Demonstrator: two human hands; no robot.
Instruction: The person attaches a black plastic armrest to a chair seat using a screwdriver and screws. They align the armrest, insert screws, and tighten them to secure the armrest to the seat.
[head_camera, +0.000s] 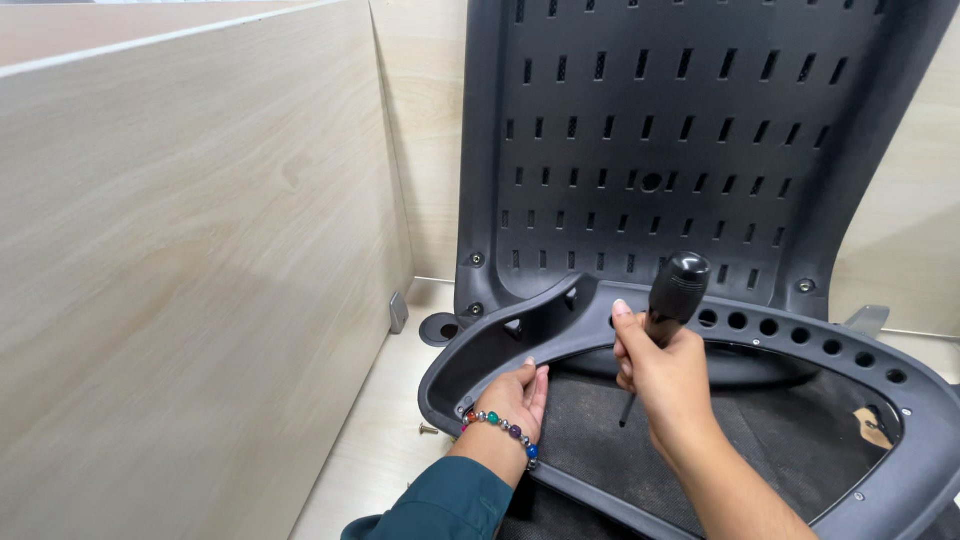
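A dark grey plastic chair back (700, 150) with rows of slots stands upright against a wooden partition. In front of it lies a grey curved chair frame (500, 345) with round holes along its far rim. My left hand (515, 400), wearing a beaded bracelet, rests flat on the inner edge of that frame. My right hand (665, 370) grips a black-handled screwdriver (672, 295) held upright, its thin shaft pointing down over dark mesh fabric (760, 430) inside the frame.
Light wood partition walls (180, 280) close in the left and back. A small screw (428, 429) lies on the pale desk surface (375, 440) left of the frame. A metal bracket (398, 312) sits at the corner of the partitions.
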